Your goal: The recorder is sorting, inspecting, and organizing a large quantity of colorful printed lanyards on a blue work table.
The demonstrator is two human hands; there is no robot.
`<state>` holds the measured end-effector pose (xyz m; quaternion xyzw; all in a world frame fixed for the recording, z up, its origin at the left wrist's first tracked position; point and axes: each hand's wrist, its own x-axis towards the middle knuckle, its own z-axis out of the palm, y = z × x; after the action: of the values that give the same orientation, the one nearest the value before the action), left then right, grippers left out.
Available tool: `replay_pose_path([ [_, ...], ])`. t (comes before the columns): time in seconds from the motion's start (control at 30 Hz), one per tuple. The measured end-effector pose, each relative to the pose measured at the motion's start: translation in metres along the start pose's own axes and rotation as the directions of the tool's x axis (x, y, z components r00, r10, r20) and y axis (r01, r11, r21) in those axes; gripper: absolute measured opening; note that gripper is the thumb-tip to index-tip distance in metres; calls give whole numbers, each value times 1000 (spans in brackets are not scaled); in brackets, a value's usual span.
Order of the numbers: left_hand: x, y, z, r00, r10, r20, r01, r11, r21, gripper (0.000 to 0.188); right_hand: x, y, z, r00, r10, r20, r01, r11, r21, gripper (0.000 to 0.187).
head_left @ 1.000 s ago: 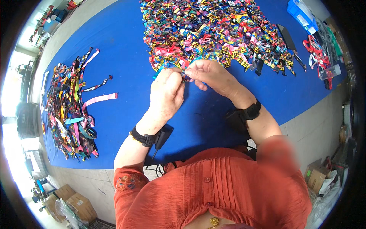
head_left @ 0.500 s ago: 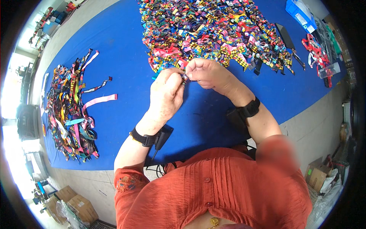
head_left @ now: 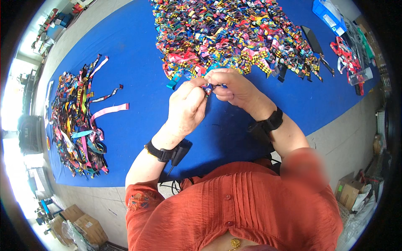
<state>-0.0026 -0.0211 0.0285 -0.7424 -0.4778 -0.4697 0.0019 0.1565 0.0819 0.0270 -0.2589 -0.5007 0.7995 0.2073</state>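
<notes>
Between my two hands is a small dark blue patterned ribbon strap (head_left: pixel 207 88), mostly covered by the fingers. My left hand (head_left: pixel 185 104) is closed and pinches its left part. From the other side my right hand (head_left: pixel 235 90) pinches at its right end, thumb and fingertips pressed together; what exactly the fingertips grip there is too small to tell. Just beyond the hands lies the near edge of a broad spread of colourful patterned ribbon straps (head_left: pixel 226 37), with a teal ribbon (head_left: pixel 175 79) at its near left corner.
A loose heap of ribbons (head_left: pixel 79 125) lies on the left of the blue-covered table (head_left: pixel 138 79), with a pink ribbon (head_left: pixel 111 109) sticking out. At the far right are a dark flat object (head_left: pixel 310 39), a blue bin (head_left: pixel 330 16), red straps (head_left: pixel 345 54) and a clear plastic box (head_left: pixel 361 77).
Both hands have shifted slightly nearer to me and to the right. More of the patterned strap shows between the fingers, and the teal ribbon beyond them is less covered.
</notes>
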Motion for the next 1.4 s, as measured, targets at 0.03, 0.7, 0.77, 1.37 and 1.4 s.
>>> replay_pose_path([
  [0.03, -1, 1, -1, 1000, 0, 1, 0, 1000, 1, 16, 0, -1, 2, 999, 43, -33, -43, 999, -12, 6],
  [0.7, -1, -8, 6, 848, -530, 22, 507, 799, -324, 26, 11, 14, 2, 862, -461, -212, 389, 869, -306, 12],
  [0.77, -2, -5, 5, 797, -598, 82, 567, 696, -440, 24, 12, 15, 1, 860, -467, -208, 396, 866, -305, 12],
  [1.37, -4, -12, -1, 777, -604, 179, 552, 516, -654, 24, 5, 12, 3, 880, -458, -128, 402, 860, -313, 10],
  [1.4, -4, -18, -2, 871, -470, 142, 461, 685, -564, 27, 7, 13, 2, 876, -469, -114, 421, 859, -292, 10],
])
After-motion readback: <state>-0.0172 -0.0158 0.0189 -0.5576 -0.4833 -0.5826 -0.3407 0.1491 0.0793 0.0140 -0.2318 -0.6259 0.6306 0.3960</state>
